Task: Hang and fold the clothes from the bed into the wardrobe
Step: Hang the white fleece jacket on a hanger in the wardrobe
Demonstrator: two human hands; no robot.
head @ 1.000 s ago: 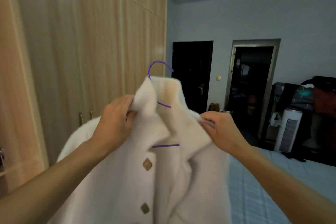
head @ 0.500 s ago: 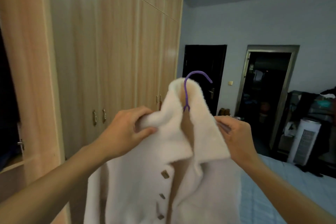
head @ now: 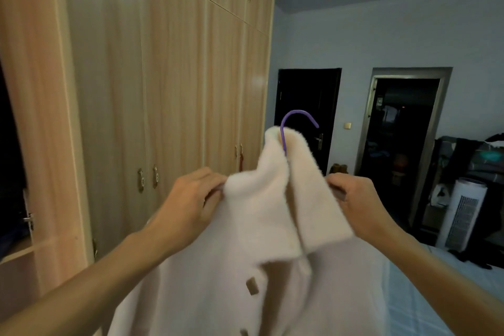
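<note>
Wood-grain wardrobe (head: 174,90) now fills the left, its dark open bay (head: 9,158) newly in view. Left hand (head: 191,204) pinches the collar of the cream coat (head: 261,226), held up before the doors and closed over the purple hanger (head: 297,111); right hand (head: 357,204) pinches the other lapel. Hanging looks next.

Left hand (head: 191,206) and right hand (head: 357,199), arms outstretched, grip the coat (head: 261,226).

A: We're holding the cream coat (head: 261,232) up in both hands. Left hand (head: 188,204) grips one collar side, right hand (head: 354,199) the other.
B: Purple hanger (head: 298,117) hook pokes out above the collar. Wardrobe (head: 177,90) on our left, bed (head: 436,294) lower right.
</note>
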